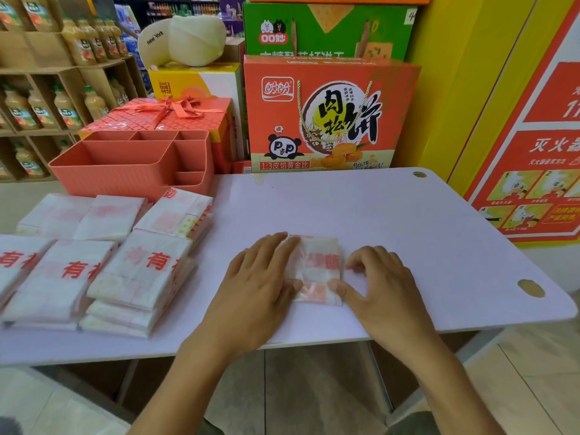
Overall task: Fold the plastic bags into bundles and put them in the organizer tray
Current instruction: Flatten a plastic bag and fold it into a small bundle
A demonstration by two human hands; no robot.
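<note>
A folded white plastic bag [317,268] with red print lies on the pale table [408,230] in front of me. My left hand [260,277] lies flat with straight fingers pressing the bag's left side. My right hand [376,277] has curled fingers at the bag's right edge, its thumb on the bag's lower right corner. The coral organizer tray [125,171] with several compartments stands at the back left; its visible compartments hold nothing. Stacks of folded bags [103,265] lie on the left of the table.
Snack cartons [326,114] stand behind the table, with a red gift box [163,116] behind the tray. Shelves of juice bottles [47,98] are at the far left. A yellow wall with a red poster [533,152] is on the right.
</note>
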